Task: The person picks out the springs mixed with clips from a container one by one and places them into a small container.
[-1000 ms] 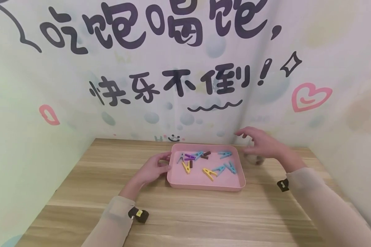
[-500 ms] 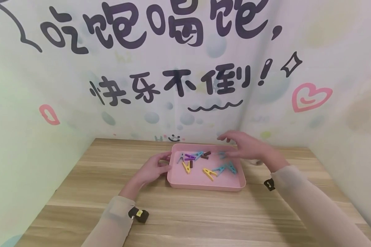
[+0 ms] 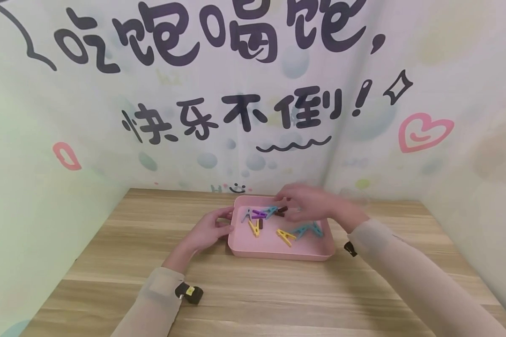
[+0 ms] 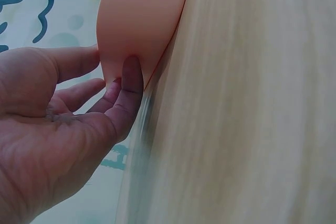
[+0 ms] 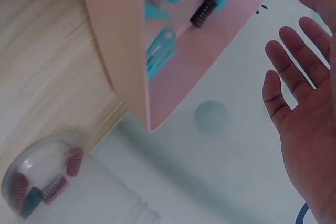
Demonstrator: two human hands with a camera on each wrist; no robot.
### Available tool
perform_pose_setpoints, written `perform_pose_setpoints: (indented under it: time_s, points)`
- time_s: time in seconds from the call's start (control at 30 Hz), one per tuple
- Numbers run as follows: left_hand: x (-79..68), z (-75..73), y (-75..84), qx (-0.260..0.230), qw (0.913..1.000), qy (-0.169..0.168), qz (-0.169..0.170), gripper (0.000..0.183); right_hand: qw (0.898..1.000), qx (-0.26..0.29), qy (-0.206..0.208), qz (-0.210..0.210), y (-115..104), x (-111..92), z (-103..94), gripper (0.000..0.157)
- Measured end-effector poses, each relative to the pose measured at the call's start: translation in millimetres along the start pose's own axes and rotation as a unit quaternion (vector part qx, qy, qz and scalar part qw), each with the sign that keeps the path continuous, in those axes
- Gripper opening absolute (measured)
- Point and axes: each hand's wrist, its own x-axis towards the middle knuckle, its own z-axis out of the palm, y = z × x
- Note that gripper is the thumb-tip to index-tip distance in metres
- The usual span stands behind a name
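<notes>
In the head view, my left hand (image 3: 211, 229) holds the left side of a pink tray (image 3: 280, 255). Its fingers bend against the outer wall in the left wrist view. Above the tray's back right part hovers my right hand (image 3: 309, 203), slightly blurred. The right wrist view shows its fingers loosely spread, with nothing held. Inside lie yellow clothespins (image 3: 285, 237), blue clothespins (image 3: 301, 231) and a purple clothespin (image 3: 259, 214). Small dark brown coiled springs (image 5: 205, 6) lie among them. My right hand hides part of the tray.
A clear bottle (image 5: 113, 187) with several reddish and green coils at its rounded end stands behind and right of the tray, mostly hidden in the head view. The wooden table (image 3: 253, 295) meets a printed cloth backdrop (image 3: 185, 164) at the back.
My right hand has moved left, from beside the clear bottle to above the tray. My left hand and the tray have stayed in place.
</notes>
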Motion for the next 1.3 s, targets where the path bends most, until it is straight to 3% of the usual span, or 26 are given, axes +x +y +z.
perform_pose_setpoints:
  time_s: [0.33,0.63,0.87,1.1,1.3]
  points:
    - [-0.9,-1.6,-0.5,-0.004,1.0000,-0.001,-0.002,0.061,0.998,0.001,-0.056,0.002,-17.0,25.6,8.8,0.047]
    - [-1.7,-1.5,0.4,-0.006,1.0000,-0.004,-0.001,0.061,0.995,-0.051,-0.084,0.007,-16.3,42.1,25.1,0.047]
    - [0.4,-2.0,-0.7,0.000,1.0000,-0.006,0.002,0.061,0.993,-0.040,-0.109,0.018,-22.5,48.9,34.1,0.040]
    - [0.9,-1.3,0.4,0.006,1.0000,-0.002,-0.004,0.061,0.991,-0.041,-0.123,0.037,-24.2,51.0,38.3,0.045]
    - [0.5,-1.4,0.4,0.003,1.0000,-0.006,-0.005,0.061,0.991,-0.039,-0.127,0.024,-21.7,53.2,40.5,0.037]
